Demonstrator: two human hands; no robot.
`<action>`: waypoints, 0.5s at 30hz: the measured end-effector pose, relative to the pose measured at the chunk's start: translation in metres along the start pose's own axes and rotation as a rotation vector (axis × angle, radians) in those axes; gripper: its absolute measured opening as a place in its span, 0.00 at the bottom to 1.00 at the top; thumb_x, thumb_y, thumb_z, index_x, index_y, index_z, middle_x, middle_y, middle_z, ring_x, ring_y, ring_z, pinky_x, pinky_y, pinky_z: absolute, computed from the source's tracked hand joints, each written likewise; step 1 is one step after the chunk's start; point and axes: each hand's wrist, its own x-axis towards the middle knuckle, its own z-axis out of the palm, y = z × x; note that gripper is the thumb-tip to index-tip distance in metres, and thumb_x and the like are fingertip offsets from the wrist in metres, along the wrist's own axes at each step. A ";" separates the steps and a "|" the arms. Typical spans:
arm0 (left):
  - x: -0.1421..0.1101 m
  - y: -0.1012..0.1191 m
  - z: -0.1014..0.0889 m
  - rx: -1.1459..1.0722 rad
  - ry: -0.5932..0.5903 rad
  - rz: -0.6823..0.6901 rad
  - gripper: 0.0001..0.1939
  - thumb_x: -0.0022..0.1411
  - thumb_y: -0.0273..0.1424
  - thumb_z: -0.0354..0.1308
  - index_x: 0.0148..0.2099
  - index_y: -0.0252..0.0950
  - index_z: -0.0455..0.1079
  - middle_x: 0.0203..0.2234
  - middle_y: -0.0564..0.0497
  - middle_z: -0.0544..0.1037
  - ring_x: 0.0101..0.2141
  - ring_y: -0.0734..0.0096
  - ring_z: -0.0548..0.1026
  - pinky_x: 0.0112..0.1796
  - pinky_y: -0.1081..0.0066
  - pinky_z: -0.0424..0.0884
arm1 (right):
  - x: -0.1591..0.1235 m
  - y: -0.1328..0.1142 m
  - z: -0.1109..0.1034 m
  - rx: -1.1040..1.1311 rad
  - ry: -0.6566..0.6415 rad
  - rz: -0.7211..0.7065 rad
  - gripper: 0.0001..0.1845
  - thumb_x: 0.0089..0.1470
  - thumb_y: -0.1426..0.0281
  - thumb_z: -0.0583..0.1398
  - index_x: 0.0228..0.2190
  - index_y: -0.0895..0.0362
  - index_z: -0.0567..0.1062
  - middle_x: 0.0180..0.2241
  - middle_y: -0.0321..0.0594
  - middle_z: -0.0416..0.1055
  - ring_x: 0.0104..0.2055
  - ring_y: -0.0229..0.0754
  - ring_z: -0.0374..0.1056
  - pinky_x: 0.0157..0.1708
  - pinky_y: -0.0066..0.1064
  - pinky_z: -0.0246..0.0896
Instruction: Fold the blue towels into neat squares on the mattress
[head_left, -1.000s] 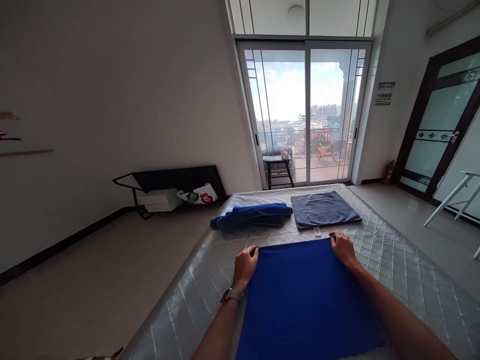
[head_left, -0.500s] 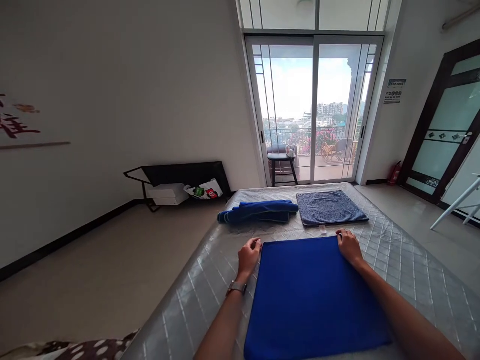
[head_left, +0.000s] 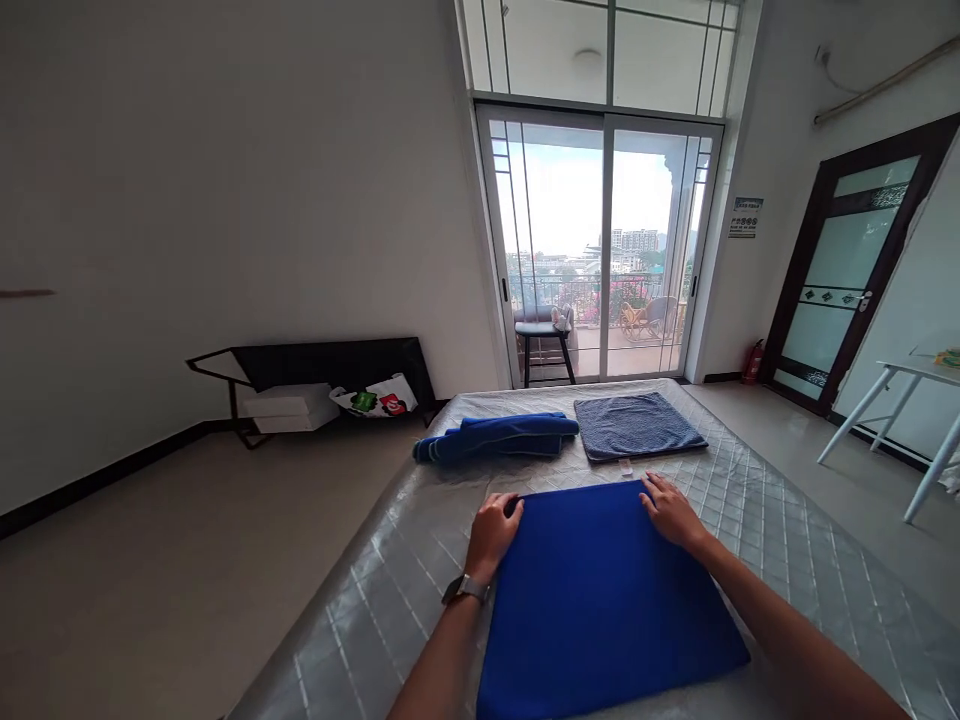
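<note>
A folded blue cloth (head_left: pixel 600 590) lies flat on the silvery quilted mattress (head_left: pixel 397 580) in front of me. My left hand (head_left: pixel 493 530), with a watch on its wrist, is at the cloth's far left corner, thumb and curled fingers closed on the edge. At the far right corner, my right hand (head_left: pixel 670 508) rests on the cloth with its fingers stretched out. Beyond them lie a bunched blue towel (head_left: pixel 499 438) on the left and a flat grey-blue towel (head_left: pixel 637 425) on the right. A small white tag (head_left: pixel 625 466) shows at the grey-blue towel's near edge.
Left of the mattress, a black folded frame (head_left: pixel 337 365) leans by the wall, with a white box (head_left: pixel 289 408) and a printed bag (head_left: pixel 379 397) before it. Behind are glass sliding doors (head_left: pixel 604 250). A white-legged table (head_left: pixel 919 375) stands at the right.
My view has shifted, bringing more of the right side into sight. The right hand's fingers have gone from gripping the corner to lying flatter on the cloth. The left hand stays at its corner.
</note>
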 end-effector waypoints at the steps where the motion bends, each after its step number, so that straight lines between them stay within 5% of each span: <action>1: -0.001 0.000 0.001 0.010 -0.009 0.026 0.17 0.62 0.37 0.53 0.44 0.36 0.80 0.43 0.44 0.82 0.46 0.56 0.78 0.52 0.59 0.71 | -0.001 0.001 0.001 0.002 -0.027 0.011 0.31 0.67 0.64 0.44 0.66 0.64 0.60 0.69 0.48 0.53 0.71 0.46 0.45 0.68 0.39 0.41; 8: 0.001 -0.015 0.009 0.295 -0.085 0.139 0.23 0.68 0.37 0.44 0.44 0.37 0.81 0.48 0.45 0.81 0.49 0.54 0.77 0.55 0.57 0.69 | -0.003 0.002 0.008 0.002 -0.089 0.043 0.34 0.67 0.62 0.41 0.68 0.68 0.52 0.70 0.48 0.45 0.73 0.44 0.37 0.69 0.39 0.33; 15: -0.005 -0.003 0.003 0.537 -0.184 0.144 0.25 0.70 0.34 0.41 0.52 0.34 0.78 0.53 0.43 0.79 0.53 0.53 0.74 0.55 0.57 0.68 | -0.003 0.002 0.010 0.030 -0.064 0.007 0.34 0.67 0.63 0.40 0.68 0.66 0.52 0.70 0.47 0.44 0.73 0.43 0.37 0.69 0.40 0.31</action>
